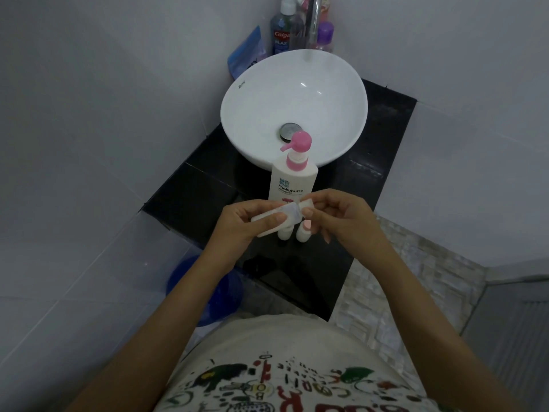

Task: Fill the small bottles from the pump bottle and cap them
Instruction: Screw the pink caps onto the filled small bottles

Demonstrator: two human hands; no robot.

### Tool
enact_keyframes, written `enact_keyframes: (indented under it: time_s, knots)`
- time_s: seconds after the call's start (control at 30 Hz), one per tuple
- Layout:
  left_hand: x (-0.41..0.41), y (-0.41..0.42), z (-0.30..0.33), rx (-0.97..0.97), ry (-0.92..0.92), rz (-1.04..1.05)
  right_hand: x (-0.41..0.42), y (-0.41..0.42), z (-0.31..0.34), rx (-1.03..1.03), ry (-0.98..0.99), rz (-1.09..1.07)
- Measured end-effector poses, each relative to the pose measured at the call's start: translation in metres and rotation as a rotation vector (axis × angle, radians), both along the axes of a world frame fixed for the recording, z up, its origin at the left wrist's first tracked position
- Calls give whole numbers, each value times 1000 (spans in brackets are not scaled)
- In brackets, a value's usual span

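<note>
A white pump bottle (292,181) with a pink pump head stands on the black counter (205,188), just in front of the basin. My left hand (240,223) grips a small white bottle (274,223) lying on its side above the counter. My right hand (341,218) pinches that bottle's top end, where its clear cap (306,205) sits. Below my hands two more small white bottles stand on the counter: one (284,233) mostly hidden, one (303,231) with a pink top.
A white round basin (252,93) with a metal drain fills the back of the counter. Behind it stand a tap (315,22), a mouthwash bottle (280,34), a purple bottle (325,37) and a blue pouch (245,53). A blue bucket (205,289) sits on the floor at left.
</note>
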State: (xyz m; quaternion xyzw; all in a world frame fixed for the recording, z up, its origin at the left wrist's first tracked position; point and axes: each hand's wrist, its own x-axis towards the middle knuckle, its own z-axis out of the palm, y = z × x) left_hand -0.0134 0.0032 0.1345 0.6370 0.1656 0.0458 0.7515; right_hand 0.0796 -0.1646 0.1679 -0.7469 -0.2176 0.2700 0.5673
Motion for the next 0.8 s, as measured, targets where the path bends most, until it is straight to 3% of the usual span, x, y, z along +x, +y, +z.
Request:
enact_keyframes:
  time_s: [0.8]
  knots:
    - [5,-2,-3,107,-102,58,1,8,-5,-57,29,-78]
